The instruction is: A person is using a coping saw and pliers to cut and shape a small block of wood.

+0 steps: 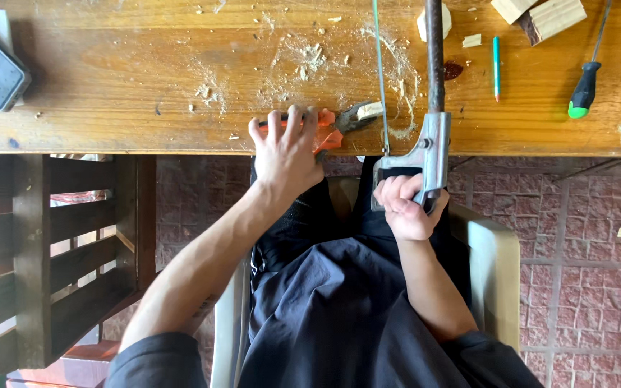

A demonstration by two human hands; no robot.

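Dark cloth over the lap is filling the lower middle of the frame, closest to me, with a pale chair showing around it. From there I am watching the left hand pressing down on the orange-handled pliers at the near edge of the wooden table; its fingers are wrapping over the handles. The pliers are lying nearly left to right, jaws pointing right and pinching a small wood piece. My right hand, at center frame, is closing tight around the grip of the hacksaw. The saw's long axis is running straight up the frame, away from the body, its thin blade crossing the table just right of the small piece. Sawdust is lying scattered above. At upper right, a green pencil and a screwdriver are lying well apart from the hands.
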